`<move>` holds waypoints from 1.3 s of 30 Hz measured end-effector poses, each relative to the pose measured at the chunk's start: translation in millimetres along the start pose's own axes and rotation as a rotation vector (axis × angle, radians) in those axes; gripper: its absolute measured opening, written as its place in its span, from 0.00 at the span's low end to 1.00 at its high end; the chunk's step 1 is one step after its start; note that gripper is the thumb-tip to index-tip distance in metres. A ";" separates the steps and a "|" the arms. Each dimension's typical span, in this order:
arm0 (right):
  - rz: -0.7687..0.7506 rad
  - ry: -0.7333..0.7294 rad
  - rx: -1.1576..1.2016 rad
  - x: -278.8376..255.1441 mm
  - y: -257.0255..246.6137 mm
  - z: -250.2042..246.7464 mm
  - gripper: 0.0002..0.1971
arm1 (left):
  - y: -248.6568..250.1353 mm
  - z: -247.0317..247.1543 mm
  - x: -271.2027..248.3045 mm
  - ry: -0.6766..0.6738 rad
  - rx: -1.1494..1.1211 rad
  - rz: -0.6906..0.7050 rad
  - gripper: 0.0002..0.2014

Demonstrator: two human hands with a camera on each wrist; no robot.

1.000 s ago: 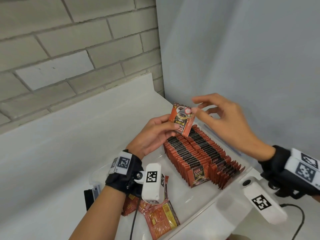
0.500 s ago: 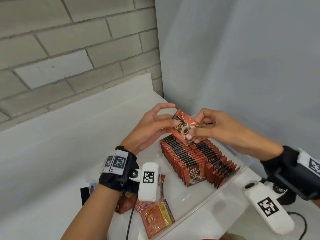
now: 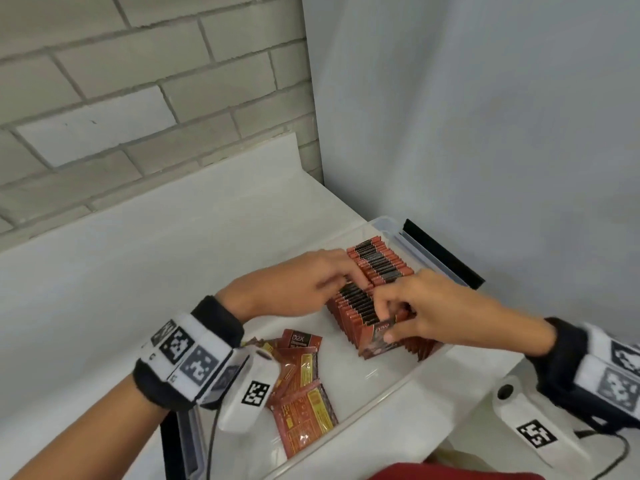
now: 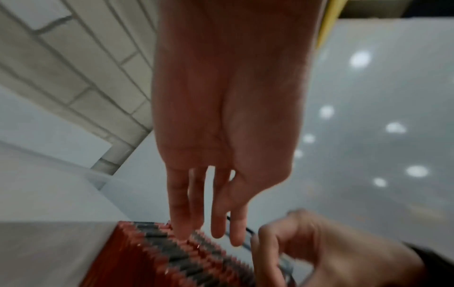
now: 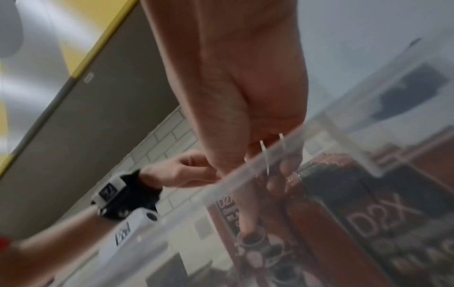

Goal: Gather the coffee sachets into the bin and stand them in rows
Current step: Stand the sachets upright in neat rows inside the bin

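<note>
**Both hands at the standing rows**

My left hand point(image 3: 298, 284), fingers straight, touches the tops of the red-and-black coffee sachets point(image 3: 379, 261) standing in rows in the clear plastic bin point(image 3: 388, 388). My right hand point(image 3: 420, 311) curls onto the front sachets. Loose sachets point(image 3: 304, 407) lie flat nearby.

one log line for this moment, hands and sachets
left hand: fingers on standing rows | right hand: pinching front sachet | loose sachets: flat in bin
</note>
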State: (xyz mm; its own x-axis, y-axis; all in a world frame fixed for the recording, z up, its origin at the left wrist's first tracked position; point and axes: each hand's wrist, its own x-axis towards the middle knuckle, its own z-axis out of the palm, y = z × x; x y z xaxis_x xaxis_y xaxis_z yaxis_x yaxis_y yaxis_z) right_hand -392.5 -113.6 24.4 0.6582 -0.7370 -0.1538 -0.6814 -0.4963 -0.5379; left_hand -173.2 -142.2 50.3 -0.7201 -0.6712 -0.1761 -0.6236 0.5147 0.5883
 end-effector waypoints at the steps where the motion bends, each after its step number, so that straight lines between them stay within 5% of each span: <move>1: -0.028 -0.022 -0.100 3.3 3.4 4.1 0.13 | 0.1 3.9 -2.5 -0.079 0.127 0.018 0.23; 5: -0.149 0.071 -0.440 9.5 2.4 13.1 0.17 | 3.2 18.1 -8.6 -0.256 0.574 -0.023 0.40; 10: -0.204 0.115 -0.618 19.1 0.5 20.0 0.35 | 6.1 17.9 -9.0 -0.288 0.619 -0.048 0.39; 13: -0.347 0.088 -0.633 19.6 0.1 17.3 0.25 | 1.5 9.1 -15.1 -0.238 0.356 -0.103 0.42; 16: -0.429 -0.109 -0.665 17.4 -3.2 11.8 0.12 | -1.0 3.7 -20.3 -0.212 0.274 -0.120 0.43; 19: -0.341 -0.243 -0.694 19.3 -9.3 14.5 0.04 | 5.9 5.8 -17.5 -0.266 0.382 -0.086 0.45; 25: -0.074 -0.608 -0.809 30.2 -27.7 30.3 0.07 | 16.6 18.8 0.3 -0.458 0.506 -0.046 0.46; 27: 0.046 -0.571 -0.888 34.6 -24.8 39.2 0.12 | 16.3 23.4 0.2 -0.498 0.555 -0.075 0.45; 28: 0.031 -0.485 -0.882 34.9 -20.5 45.5 0.16 | 14.5 24.0 0.0 -0.503 0.569 -0.070 0.45; 30: -0.045 -0.542 -0.995 34.5 -22.6 45.3 0.15 | 12.4 23.6 -2.6 -0.502 0.570 -0.092 0.46; 32: -0.136 -0.513 -0.857 32.4 -22.2 45.0 0.14 | 12.3 22.4 -4.0 -0.520 0.560 -0.107 0.46; 35: -0.048 -0.480 -0.800 28.0 -28.3 46.8 0.13 | 18.5 14.4 -6.7 -0.519 0.431 -0.138 0.45; 39: 0.015 -0.513 -0.664 24.2 -26.8 40.1 0.14 | 20.8 -7.4 -22.6 -0.228 0.000 -0.364 0.35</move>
State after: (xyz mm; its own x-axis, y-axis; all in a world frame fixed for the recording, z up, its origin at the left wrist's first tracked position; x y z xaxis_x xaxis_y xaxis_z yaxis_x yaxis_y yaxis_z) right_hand -345.4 -99.7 1.9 0.6021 -0.5249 -0.6016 -0.6322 -0.7737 0.0423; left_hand -167.7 -120.3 72.4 -0.5017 -0.6742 -0.5421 -0.8496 0.2659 0.4556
